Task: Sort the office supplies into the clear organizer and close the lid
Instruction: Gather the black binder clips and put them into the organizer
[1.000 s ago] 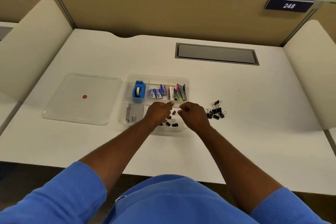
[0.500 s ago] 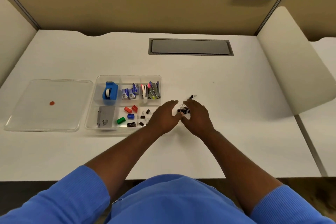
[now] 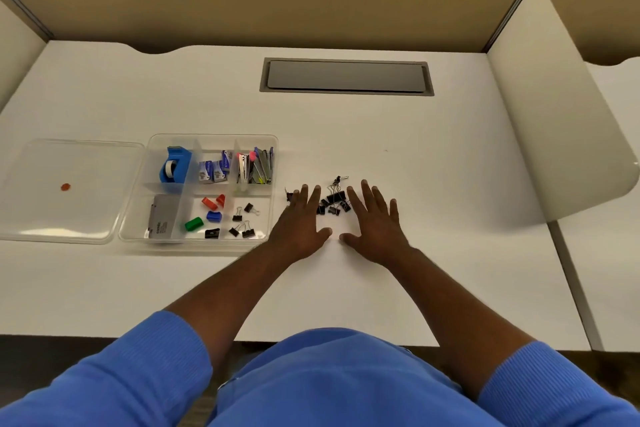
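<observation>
A loose heap of black binder clips (image 3: 333, 201) lies on the white desk just right of the clear organizer (image 3: 214, 139). My left hand (image 3: 300, 222) and my right hand (image 3: 375, 220) lie flat on either side of the heap, fingers straight and spread, holding nothing. The organizer holds a blue tape dispenser (image 3: 175, 167), staple boxes (image 3: 213, 170), staplers (image 3: 256, 168), coloured sharpeners (image 3: 207, 211) and a few binder clips (image 3: 242, 224). Its clear lid (image 3: 74, 146) lies flat to the left of it.
A grey cable hatch (image 3: 346, 75) is set into the desk at the back. Curved white side panels (image 3: 554, 107) bound the desk on the right and left. A small red dot (image 3: 65, 187) marks the lid.
Both hands left the organizer's front right compartment and moved right to the heap of clips. Their fingers opened and flattened on the desk. The view shifted right.
</observation>
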Action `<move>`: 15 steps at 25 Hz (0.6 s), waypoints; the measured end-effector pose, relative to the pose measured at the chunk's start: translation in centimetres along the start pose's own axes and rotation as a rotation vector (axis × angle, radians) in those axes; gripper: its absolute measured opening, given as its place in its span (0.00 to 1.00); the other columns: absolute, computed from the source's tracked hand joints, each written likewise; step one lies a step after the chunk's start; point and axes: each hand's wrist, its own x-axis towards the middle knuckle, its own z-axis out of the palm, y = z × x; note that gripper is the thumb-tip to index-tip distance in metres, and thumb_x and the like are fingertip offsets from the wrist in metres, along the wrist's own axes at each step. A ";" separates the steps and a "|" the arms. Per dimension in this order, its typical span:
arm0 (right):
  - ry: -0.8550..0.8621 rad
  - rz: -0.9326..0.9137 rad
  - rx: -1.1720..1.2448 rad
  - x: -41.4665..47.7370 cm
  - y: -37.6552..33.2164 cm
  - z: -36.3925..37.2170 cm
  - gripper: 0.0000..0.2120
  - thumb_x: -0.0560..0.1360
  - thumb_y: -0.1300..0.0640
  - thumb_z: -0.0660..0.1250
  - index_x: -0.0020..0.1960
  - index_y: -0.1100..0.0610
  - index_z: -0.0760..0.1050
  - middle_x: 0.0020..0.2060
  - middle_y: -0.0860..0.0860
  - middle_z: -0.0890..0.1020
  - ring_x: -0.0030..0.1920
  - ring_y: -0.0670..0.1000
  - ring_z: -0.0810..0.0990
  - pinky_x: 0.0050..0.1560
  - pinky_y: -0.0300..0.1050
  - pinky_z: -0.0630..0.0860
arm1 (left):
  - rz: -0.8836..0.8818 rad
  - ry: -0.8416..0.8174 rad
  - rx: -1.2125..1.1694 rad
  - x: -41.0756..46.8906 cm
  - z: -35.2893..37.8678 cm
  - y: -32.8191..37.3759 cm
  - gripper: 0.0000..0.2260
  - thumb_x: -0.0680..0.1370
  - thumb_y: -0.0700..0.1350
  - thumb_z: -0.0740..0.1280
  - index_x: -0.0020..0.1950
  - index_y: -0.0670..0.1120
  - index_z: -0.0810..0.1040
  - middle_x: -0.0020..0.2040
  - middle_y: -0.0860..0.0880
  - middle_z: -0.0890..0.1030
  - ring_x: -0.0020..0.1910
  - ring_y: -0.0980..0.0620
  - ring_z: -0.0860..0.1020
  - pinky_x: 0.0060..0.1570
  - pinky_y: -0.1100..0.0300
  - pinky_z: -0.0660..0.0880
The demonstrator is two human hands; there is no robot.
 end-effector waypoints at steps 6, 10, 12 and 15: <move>-0.012 -0.119 0.047 1.8 0.9 -0.8 0.40 0.79 0.53 0.64 0.81 0.43 0.42 0.81 0.47 0.43 0.80 0.54 0.45 0.77 0.63 0.49 | -0.023 0.060 -0.030 0.3 1.2 0.4 0.35 0.80 0.51 0.64 0.81 0.51 0.48 0.81 0.48 0.50 0.80 0.49 0.51 0.72 0.51 0.61; 0.033 -0.202 0.036 3.2 0.4 -1.2 0.36 0.78 0.58 0.64 0.81 0.46 0.50 0.81 0.50 0.52 0.78 0.55 0.56 0.75 0.59 0.57 | -0.009 0.162 -0.059 0.2 1.4 0.9 0.27 0.81 0.44 0.63 0.79 0.47 0.60 0.78 0.47 0.63 0.76 0.50 0.62 0.71 0.57 0.61; 0.046 -0.228 0.010 3.6 0.2 -1.1 0.35 0.78 0.58 0.64 0.81 0.47 0.53 0.80 0.52 0.55 0.76 0.56 0.60 0.72 0.56 0.62 | -0.037 0.188 -0.089 0.1 1.3 1.1 0.24 0.81 0.43 0.63 0.77 0.46 0.63 0.75 0.47 0.68 0.73 0.49 0.66 0.70 0.57 0.63; 0.041 -0.230 -0.007 3.9 0.3 -0.8 0.34 0.78 0.57 0.65 0.80 0.47 0.56 0.79 0.51 0.58 0.74 0.56 0.62 0.67 0.55 0.65 | -0.057 0.233 -0.091 0.1 1.0 1.1 0.18 0.80 0.43 0.64 0.70 0.47 0.71 0.66 0.47 0.76 0.64 0.46 0.74 0.61 0.53 0.70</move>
